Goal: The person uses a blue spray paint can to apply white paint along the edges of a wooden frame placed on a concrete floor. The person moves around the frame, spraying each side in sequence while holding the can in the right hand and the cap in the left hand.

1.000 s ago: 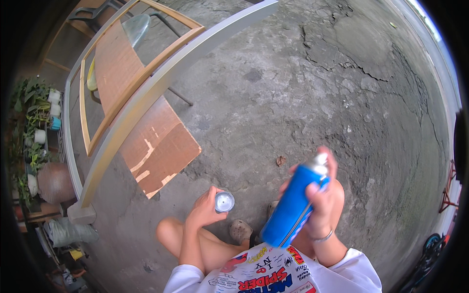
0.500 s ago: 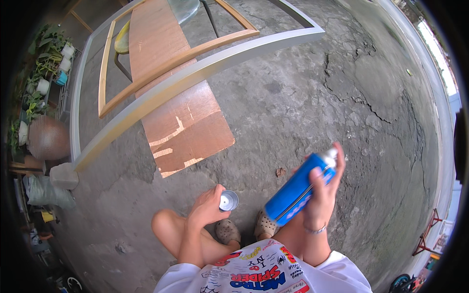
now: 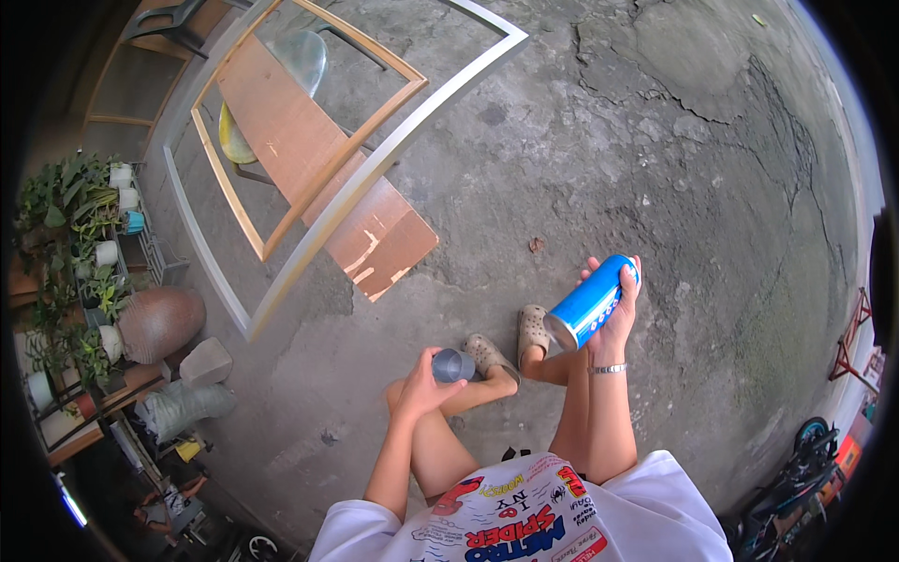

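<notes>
My right hand (image 3: 616,314) is wrapped round a blue spray can (image 3: 592,302), tilted with its top up and away from me and its base toward the lower left. A metal band circles that wrist. My left hand (image 3: 423,384) grips a small grey cap (image 3: 452,365), its hollow side showing. The two things are held apart, in front of my legs. Ahead on the left lie a silver-painted frame (image 3: 348,192) and a smaller bare wooden frame (image 3: 351,142), both across a long brown plywood board (image 3: 276,131).
Rough, cracked concrete (image 3: 506,187) spreads around me. Under the board stand chairs with a yellow seat (image 3: 231,136) and a pale seat (image 3: 302,58). Left are potted plants (image 3: 70,201), a big clay jar (image 3: 161,325), a stone block (image 3: 206,362) and a sack (image 3: 187,409). A motorbike (image 3: 791,487) stands lower right.
My view has turned, so the frames sit lower and farther left. The can has tilted and its base now faces me more. The cap stays in my left hand, turned more sideways.
</notes>
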A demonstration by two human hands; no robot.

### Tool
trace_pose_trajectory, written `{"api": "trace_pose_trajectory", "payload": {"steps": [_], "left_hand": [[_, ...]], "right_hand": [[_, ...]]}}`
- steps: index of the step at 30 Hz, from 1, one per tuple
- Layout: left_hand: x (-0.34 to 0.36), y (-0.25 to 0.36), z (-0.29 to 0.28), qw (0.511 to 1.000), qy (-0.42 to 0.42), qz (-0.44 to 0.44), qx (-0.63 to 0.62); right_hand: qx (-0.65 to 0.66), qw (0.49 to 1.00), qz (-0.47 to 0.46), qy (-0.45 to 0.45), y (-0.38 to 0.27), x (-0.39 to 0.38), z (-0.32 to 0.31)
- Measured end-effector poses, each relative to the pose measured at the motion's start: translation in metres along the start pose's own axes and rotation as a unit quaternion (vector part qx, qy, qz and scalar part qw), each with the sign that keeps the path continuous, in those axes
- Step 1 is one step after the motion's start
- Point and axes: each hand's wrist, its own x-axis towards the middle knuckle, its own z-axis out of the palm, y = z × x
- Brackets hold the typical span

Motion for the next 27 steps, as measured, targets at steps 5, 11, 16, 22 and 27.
{"api": "trace_pose_trajectory", "payload": {"steps": [5, 11, 16, 22, 27], "left_hand": [[-0.096, 0.009, -0.035, 0.969, 0.053, -0.095, -0.221], [-0.169, 0.011, -0.085, 0.978, 0.016, -0.115, -0.173], [-0.197, -0.052, -0.130, 0.974, 0.030, -0.155, -0.165], [-0.320, -0.228, -0.232, 0.956, 0.142, -0.245, -0.077], [-0.377, -0.214, -0.280, 0.864, 0.219, -0.439, -0.112]], "right_hand": [[-0.095, 0.985, 0.060, -0.130, -0.048, -0.115, 0.040], [-0.062, 0.992, -0.090, 0.067, -0.068, -0.098, 0.039], [-0.320, 0.932, -0.107, -0.131, 0.004, -0.177, 0.044], [-0.148, 0.976, -0.147, 0.057, 0.051, -0.170, 0.080], [-0.443, 0.857, -0.154, -0.214, 0.107, -0.234, 0.065]]}}
